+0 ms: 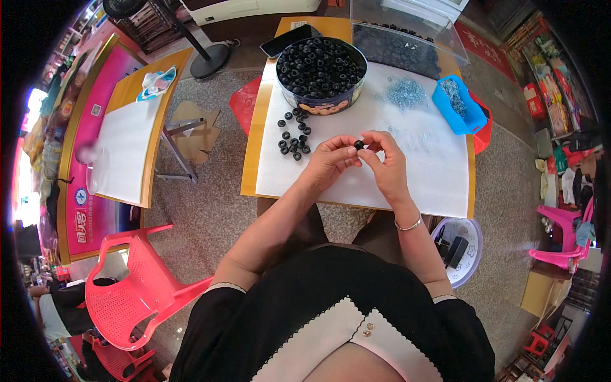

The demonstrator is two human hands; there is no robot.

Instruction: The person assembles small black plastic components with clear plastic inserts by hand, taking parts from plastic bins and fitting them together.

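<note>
Over the front of the white-covered table (420, 179), my two hands meet at a small black round part (359, 145). My left hand (332, 162) pinches it between thumb and fingers. From the other side, the thumb and forefinger of my right hand (386, 164) close on the same part; whether a smaller piece is between them is too small to tell. Several loose black parts (293, 143) lie left of my hands. Behind them stands a round tub (324, 104) heaped with more black ring-like parts.
Small clear pieces (407, 93) lie piled and scattered at the table's right. A blue basket (459, 109) of them sits at the right edge. A transparent box (398, 48) and a black phone (289, 40) are at the back. A pink chair (137, 286) stands left.
</note>
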